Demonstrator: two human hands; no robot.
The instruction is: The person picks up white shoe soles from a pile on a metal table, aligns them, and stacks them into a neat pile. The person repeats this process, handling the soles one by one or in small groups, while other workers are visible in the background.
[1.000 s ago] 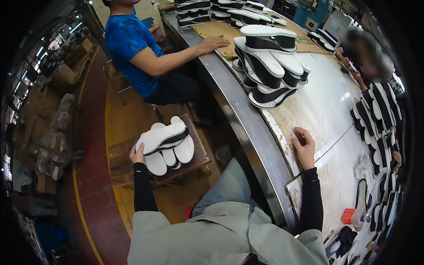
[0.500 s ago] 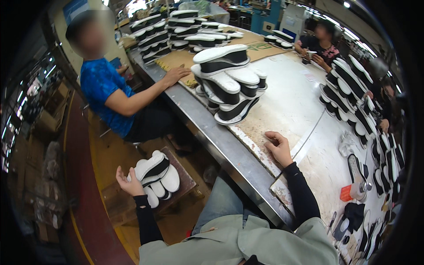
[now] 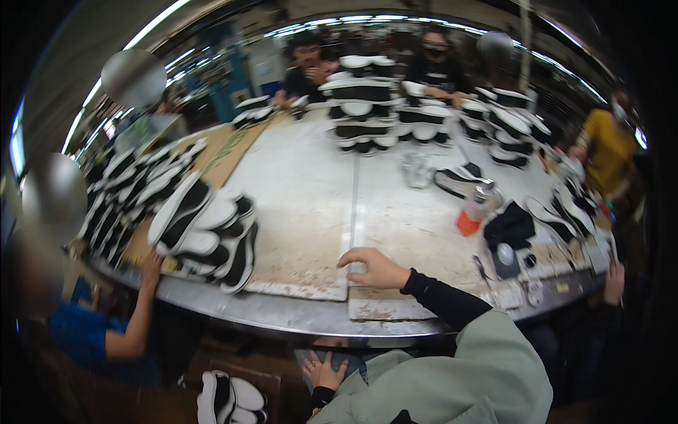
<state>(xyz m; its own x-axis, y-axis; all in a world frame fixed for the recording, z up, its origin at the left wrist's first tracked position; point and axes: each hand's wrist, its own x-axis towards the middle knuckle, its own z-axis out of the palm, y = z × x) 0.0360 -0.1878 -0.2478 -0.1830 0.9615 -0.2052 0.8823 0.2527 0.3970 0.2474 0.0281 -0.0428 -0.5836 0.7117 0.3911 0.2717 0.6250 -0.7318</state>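
My right hand (image 3: 378,268) is over the white worktable (image 3: 304,233) near its front edge, holding nothing, its thumb and loosely bent forefinger apart. Below the table edge, my left hand (image 3: 325,370) lies on my leg with its fingers spread, also empty. To the left of my right hand stands a stack of black-and-white shoe soles (image 3: 205,233). Lower left, a few more white-and-black soles (image 3: 233,399) rest on a low stool beside me. Neither hand touches a sole.
A co-worker in blue (image 3: 113,339) sits at left, a hand against the stack. Others sit across the table behind tall sole piles (image 3: 364,106). A clear bottle (image 3: 484,198), an orange-red box (image 3: 467,222) and a black cloth (image 3: 508,230) are at right. Cardboard (image 3: 233,155) lies at the back left.
My view has swung right and up toward the table. My left hand has come from beside the soles on the stool to my leg. The right hand stays over the table edge.
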